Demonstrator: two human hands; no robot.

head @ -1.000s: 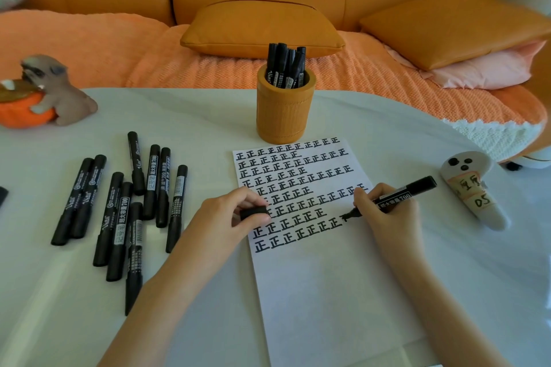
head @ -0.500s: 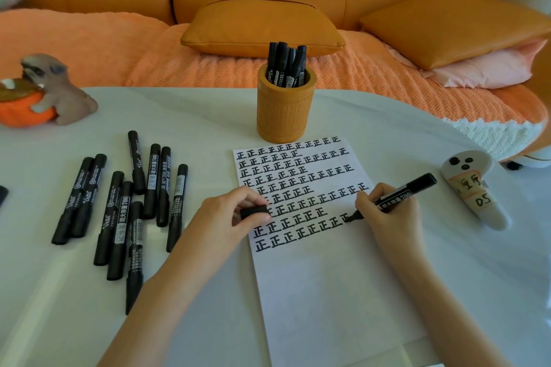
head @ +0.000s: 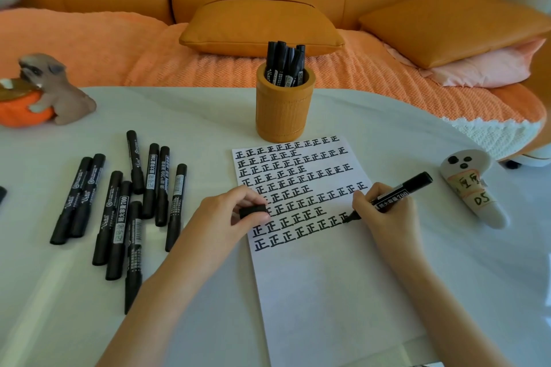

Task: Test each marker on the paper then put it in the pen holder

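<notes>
A white sheet of paper [head: 328, 292] lies on the table, its upper half covered with rows of black characters. My right hand [head: 387, 217] grips a black marker [head: 399, 192] with its tip touching the paper at the end of a row. My left hand [head: 226, 220] rests on the paper's left edge and pinches the marker's black cap [head: 252, 211]. An orange pen holder [head: 284, 104] stands just behind the paper with several black markers [head: 284, 64] upright in it. Several more capped black markers [head: 125, 202] lie loose on the table to the left.
A dog-and-pumpkin figurine [head: 38, 92] sits at the table's far left. A small white ghost-shaped object [head: 471, 191] with paper labels lies at the right. An orange sofa with cushions [head: 259, 27] runs behind the white table [head: 193, 116].
My right hand has added strokes at the end of the row, the marker tip shifting slightly on the paper. The left hand with the cap has stayed put.
</notes>
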